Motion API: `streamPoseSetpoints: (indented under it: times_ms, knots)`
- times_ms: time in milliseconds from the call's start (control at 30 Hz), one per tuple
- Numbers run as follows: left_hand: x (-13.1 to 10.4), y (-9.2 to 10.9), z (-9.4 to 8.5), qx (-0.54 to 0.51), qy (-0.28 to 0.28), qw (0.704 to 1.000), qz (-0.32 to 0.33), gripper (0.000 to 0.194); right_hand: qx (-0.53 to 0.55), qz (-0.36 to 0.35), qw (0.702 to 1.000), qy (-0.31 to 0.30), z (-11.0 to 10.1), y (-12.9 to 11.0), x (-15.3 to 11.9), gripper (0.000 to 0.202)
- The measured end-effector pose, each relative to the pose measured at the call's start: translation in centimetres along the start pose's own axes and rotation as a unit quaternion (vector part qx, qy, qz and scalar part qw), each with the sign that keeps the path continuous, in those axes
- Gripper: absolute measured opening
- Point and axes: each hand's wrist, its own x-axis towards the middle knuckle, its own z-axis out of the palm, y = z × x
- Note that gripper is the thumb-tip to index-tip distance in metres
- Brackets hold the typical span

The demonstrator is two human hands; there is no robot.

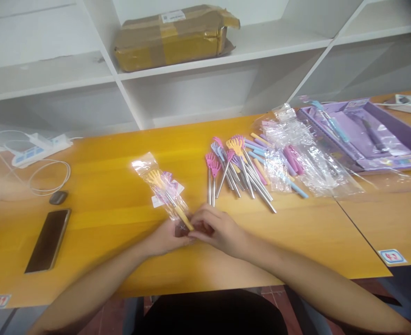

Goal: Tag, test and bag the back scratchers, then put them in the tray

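Note:
A clear plastic bag (144, 164) holds a back scratcher (172, 200) with a yellow hand-shaped head, a metal rod and a yellow handle, plus a purple and white card. My left hand (170, 237) is closed on the bag's near end, beside the handle. My right hand (219, 230) pinches the same end from the other side, fingers curled. Just beyond it lies a pile of unbagged scratcher heads on metal rods (250, 172), pink, yellow, blue and purple. Coloured handles (259, 145) and crumpled clear bags (306, 153) are heaped to their right.
A purple open box (359, 163) with bagged items stands at the right. At the left lie a phone (48, 241), a small dark object (58, 197), a white cable and a power strip (40, 151). A taped carton (174, 39) sits on the shelf (261, 44) behind.

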Motion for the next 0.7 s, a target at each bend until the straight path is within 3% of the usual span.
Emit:
streamPoseSetpoints:
  times_ms: [133, 233, 367, 700]
  knots:
    - [0.1, 0.0, 0.2, -0.005, 0.007, 1.000, 0.011, 0.035, 0.001, 0.102, 0.995, 0.012, -0.3, 0.1, 0.3, 0.036]
    - [0.1, 0.3, 0.3, 0.003, -0.002, 0.999, 0.036, 0.033, 0.011, 0.146, 0.988, -0.054, -1.0, -0.1, 0.7, 0.035]
    - [0.0, 0.6, 0.6, 0.010, -0.012, 0.997, 0.071, 0.040, 0.000, 0.141, 0.983, -0.121, -1.6, -0.5, 0.9, 0.038]
    - [-0.8, 0.2, 0.6, 0.033, -0.015, 0.997, 0.065, 0.054, 0.042, 0.102, 0.979, -0.170, -1.6, -0.7, 0.7, 0.044]
